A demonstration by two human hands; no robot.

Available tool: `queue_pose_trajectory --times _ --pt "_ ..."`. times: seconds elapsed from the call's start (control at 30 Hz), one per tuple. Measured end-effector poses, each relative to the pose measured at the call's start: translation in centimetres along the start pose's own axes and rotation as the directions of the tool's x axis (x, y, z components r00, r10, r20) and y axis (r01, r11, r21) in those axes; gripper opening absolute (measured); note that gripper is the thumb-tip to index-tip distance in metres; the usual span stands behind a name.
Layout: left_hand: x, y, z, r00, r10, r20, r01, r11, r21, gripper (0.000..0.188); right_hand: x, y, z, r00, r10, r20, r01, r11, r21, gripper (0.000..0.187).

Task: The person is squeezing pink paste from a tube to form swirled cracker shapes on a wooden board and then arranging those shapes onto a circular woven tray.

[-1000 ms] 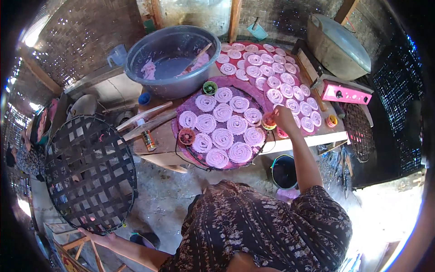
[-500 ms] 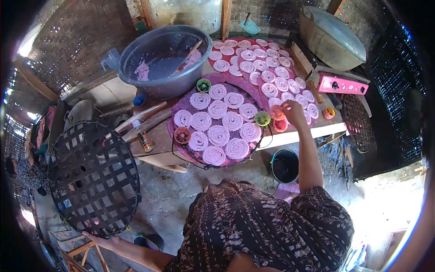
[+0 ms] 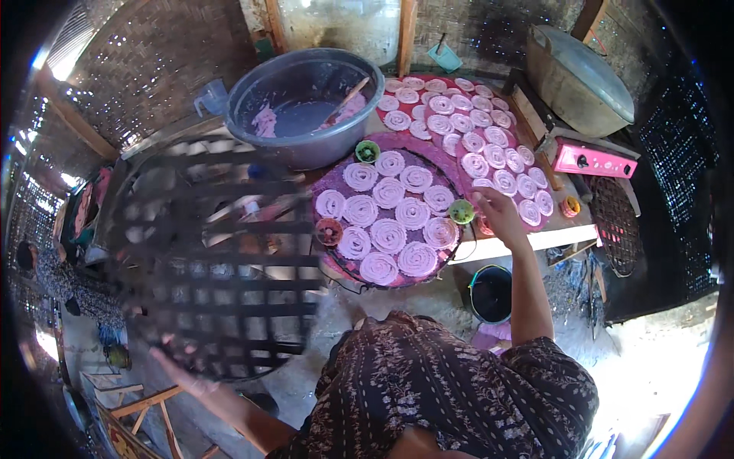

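Note:
My left hand (image 3: 186,372) grips the lower edge of a dark, round, open-weave tray (image 3: 267,310), raised at the left and blurred by motion. On the table, my right hand (image 3: 498,219) is closed beside a red cup (image 3: 484,225), which it partly covers. Whether anything is between its fingers is hidden. Near it, a green cup (image 3: 461,212) stands at the right rim of a round, purple-covered tray (image 3: 344,267). Several pink spiral dough rounds (image 3: 388,232) lie on that tray. A darker green cup (image 3: 368,151) and a brownish-red cup (image 3: 329,232) stand at its rim.
A large dark basin (image 3: 252,142) holds pink dough and a wooden paddle (image 3: 345,100). More spirals (image 3: 495,157) cover purple sheets behind. At right are a pink stove (image 3: 595,158), a big metal pot (image 3: 581,76) and a small orange cup (image 3: 570,206). A black bucket (image 3: 490,294) stands below.
My left hand has lifted the woven tray and swung it right, toward the table. My right hand has lowered slightly; the reddish cup seen in its fingers before is no longer visible there.

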State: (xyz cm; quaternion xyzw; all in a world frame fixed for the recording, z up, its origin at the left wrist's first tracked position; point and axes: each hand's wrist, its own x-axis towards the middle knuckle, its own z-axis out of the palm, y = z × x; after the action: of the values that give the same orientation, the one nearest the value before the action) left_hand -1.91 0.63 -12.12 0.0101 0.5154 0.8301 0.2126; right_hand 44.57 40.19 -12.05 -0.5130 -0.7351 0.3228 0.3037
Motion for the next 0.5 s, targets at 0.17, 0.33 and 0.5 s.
queue_pose_trajectory --times 0.17,0.33,0.5 --pt "-4.5 -7.5 11.6 0.975 -0.220 0.021 0.220 0.975 0.014 0.039 -0.2 -5.3 2.6 0.934 -0.007 0.358 -0.251 0.700 0.669 0.045" --pt "-6.4 -14.4 15.9 0.782 -0.433 0.450 0.429 0.896 0.117 0.053 0.7 -2.8 0.8 0.989 0.123 0.082 -0.147 0.868 0.474 0.036" --pt "-4.8 -18.8 18.1 0.710 -0.074 0.701 -0.245 0.907 0.344 0.049 3.3 4.0 -1.1 0.973 0.229 0.014 -0.217 0.899 0.382 0.031"
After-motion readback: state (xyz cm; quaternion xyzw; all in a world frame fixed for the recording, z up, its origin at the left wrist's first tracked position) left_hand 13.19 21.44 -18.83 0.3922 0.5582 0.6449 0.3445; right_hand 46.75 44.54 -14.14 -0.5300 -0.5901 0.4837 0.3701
